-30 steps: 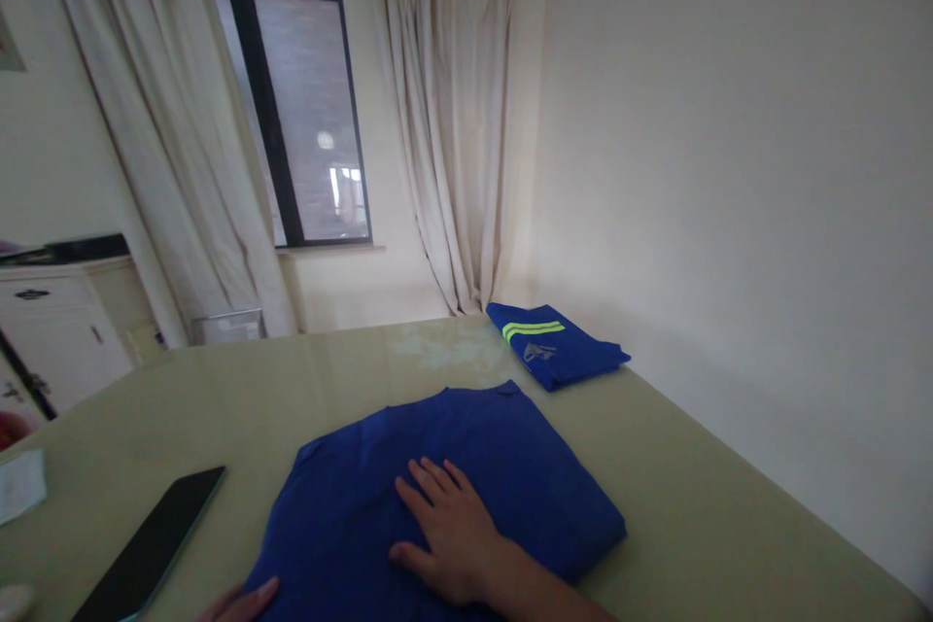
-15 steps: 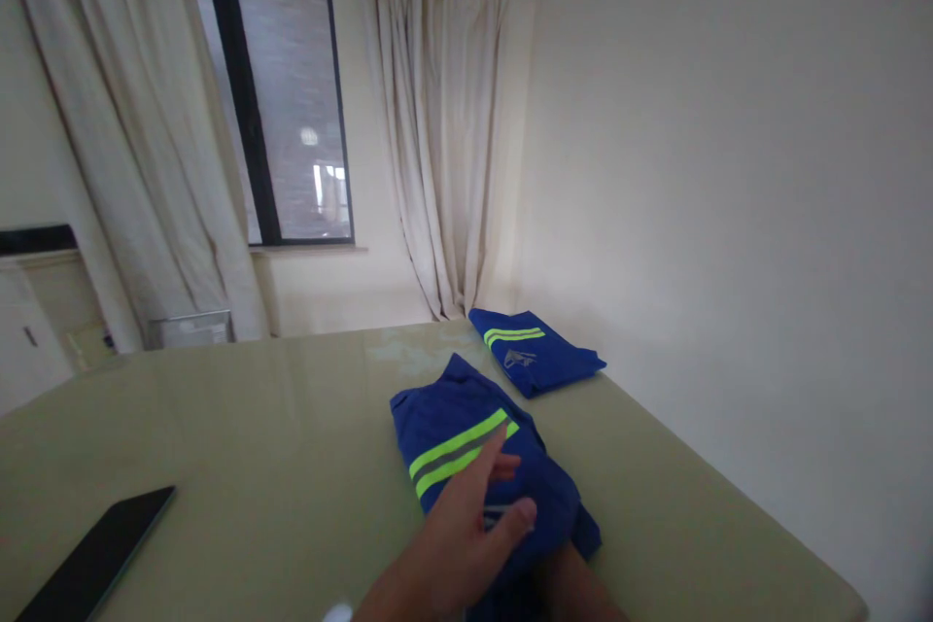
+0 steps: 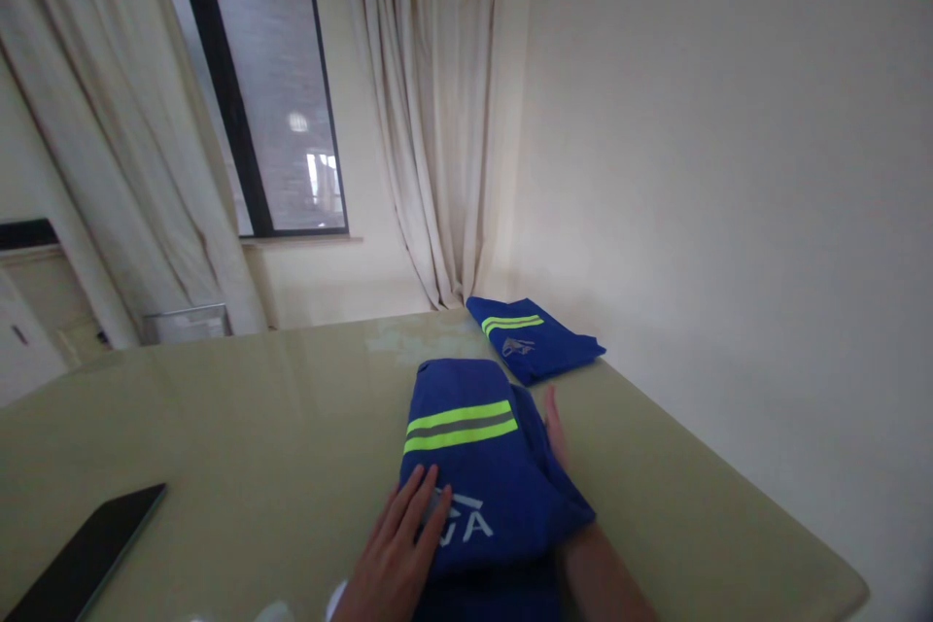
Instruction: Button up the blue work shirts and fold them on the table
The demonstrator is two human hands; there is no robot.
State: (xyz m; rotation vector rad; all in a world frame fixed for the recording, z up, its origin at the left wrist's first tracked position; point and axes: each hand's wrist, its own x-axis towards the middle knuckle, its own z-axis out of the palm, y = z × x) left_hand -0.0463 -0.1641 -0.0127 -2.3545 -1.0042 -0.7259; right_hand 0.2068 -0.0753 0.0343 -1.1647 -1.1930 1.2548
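Note:
A folded blue garment with a yellow-green and grey reflective band and white lettering lies on the table in front of me. My left hand rests flat on its lower left part, fingers stretched out and partly over the lettering. Along the garment's right side is my right hand, its visible fingers straight and upright against the edge. A corner of the cloth hides the rest of that hand and the wrist. Behind lies a second folded blue garment with a similar band and a grey print.
The pale green table has a rounded corner at right, near the bare wall. A dark flat tablet-like device lies at the left. Beige curtains hang beside a dark-framed window beyond the far edge.
My left hand has dropped from above the garment onto its lower left. The garment now lies straighter, with more lettering showing. My right hand's fingers have come into sight at its right edge.

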